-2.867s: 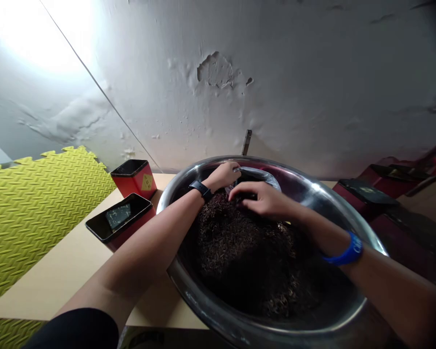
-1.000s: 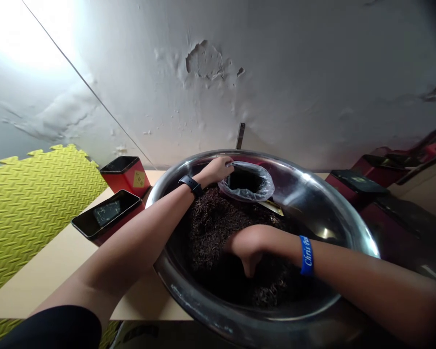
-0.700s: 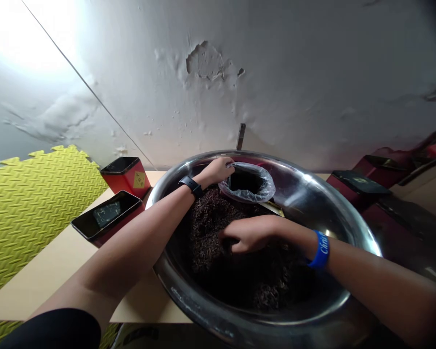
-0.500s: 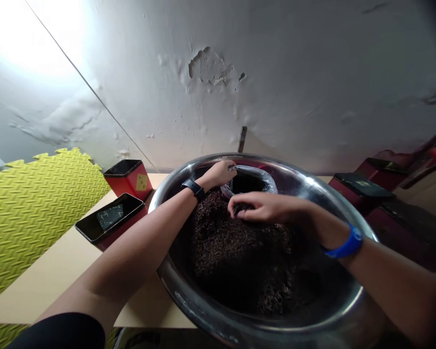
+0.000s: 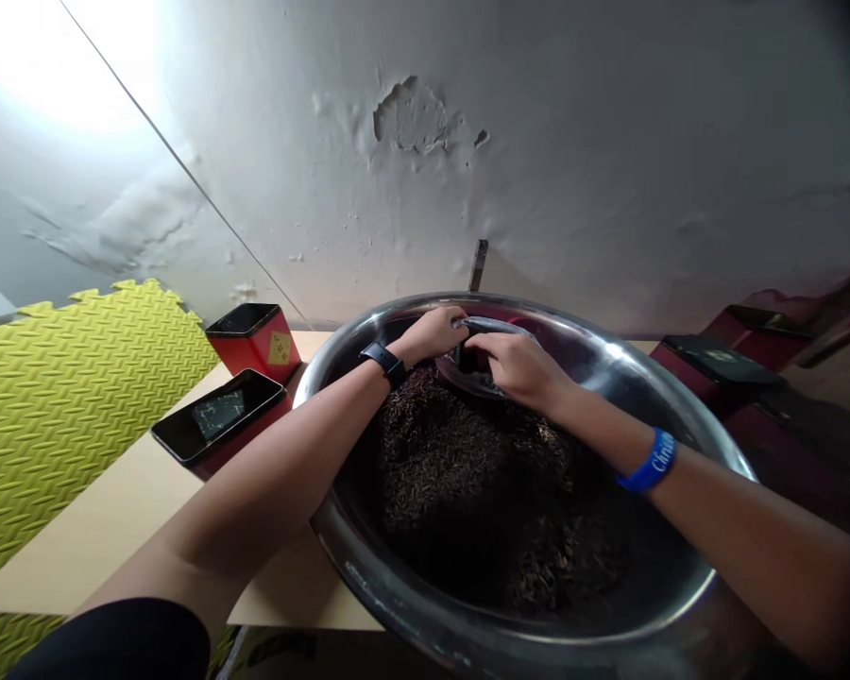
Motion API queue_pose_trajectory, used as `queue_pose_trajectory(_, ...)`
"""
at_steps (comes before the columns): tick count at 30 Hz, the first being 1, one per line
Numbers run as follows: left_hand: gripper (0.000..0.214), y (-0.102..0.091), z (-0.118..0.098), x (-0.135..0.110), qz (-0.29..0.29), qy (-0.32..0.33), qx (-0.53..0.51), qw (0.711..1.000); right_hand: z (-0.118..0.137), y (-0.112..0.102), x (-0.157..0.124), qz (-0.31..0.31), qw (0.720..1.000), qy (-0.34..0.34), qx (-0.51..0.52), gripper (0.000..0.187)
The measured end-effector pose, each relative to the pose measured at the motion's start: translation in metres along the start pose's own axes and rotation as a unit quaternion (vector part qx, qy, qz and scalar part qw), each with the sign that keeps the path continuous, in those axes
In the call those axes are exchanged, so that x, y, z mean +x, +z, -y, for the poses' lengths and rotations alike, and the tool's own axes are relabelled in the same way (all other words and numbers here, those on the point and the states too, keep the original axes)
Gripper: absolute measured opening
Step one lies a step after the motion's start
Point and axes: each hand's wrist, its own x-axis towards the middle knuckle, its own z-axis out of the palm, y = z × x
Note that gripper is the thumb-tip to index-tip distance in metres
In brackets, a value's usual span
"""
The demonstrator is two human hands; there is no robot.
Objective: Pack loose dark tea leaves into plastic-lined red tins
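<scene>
Blistered white wall rises behind the tabletop, where a steel basin holds a mound of dark shredded leaf; the left hand pinches the rim of a clear plastic bag at the basin's far side, while the right hand has come up close beside it onto that rim, its grip impossible to tell.

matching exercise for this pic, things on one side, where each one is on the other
Things:
1. black watch
2. blue wristband
3. plastic bag
4. dark loose leaves

Places:
A. heaped in the steel basin
B. on the left wrist
C. on the right wrist
D. at the left hand and right hand

Pairs: 1-B, 2-C, 3-D, 4-A
</scene>
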Motion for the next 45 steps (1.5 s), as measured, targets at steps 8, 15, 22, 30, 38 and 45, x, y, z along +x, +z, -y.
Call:
queue_pose_trajectory(8,0.027,-0.002,-0.002,-0.002,0.008,-0.007,0.016,1.0,0.042,0.064,-0.029,0.369,0.913,-0.009,0.173,0.061)
queue_pose_trajectory(15,0.028,-0.006,-0.009,-0.006,0.031,-0.024,0.017,0.999,0.064,0.066,-0.04,0.563,0.806,-0.159,0.084,0.108)
queue_pose_trajectory(22,0.027,-0.007,-0.008,-0.005,0.031,-0.018,0.016,0.999,0.061,0.054,-0.036,0.509,0.832,-0.184,0.125,0.062)
queue_pose_trajectory(30,0.029,-0.005,-0.005,-0.003,0.018,-0.004,0.013,1.0,0.043,0.008,-0.014,0.277,0.917,-0.107,0.266,0.034)
queue_pose_trajectory(38,0.024,-0.001,0.001,0.0,0.023,0.027,-0.004,0.999,-0.022,-0.002,0.011,-0.02,0.996,0.024,0.086,0.031)
queue_pose_trajectory(45,0.026,0.001,0.0,0.0,0.032,-0.001,0.015,0.999,-0.024,0.002,0.003,-0.006,0.995,0.056,-0.083,0.032)
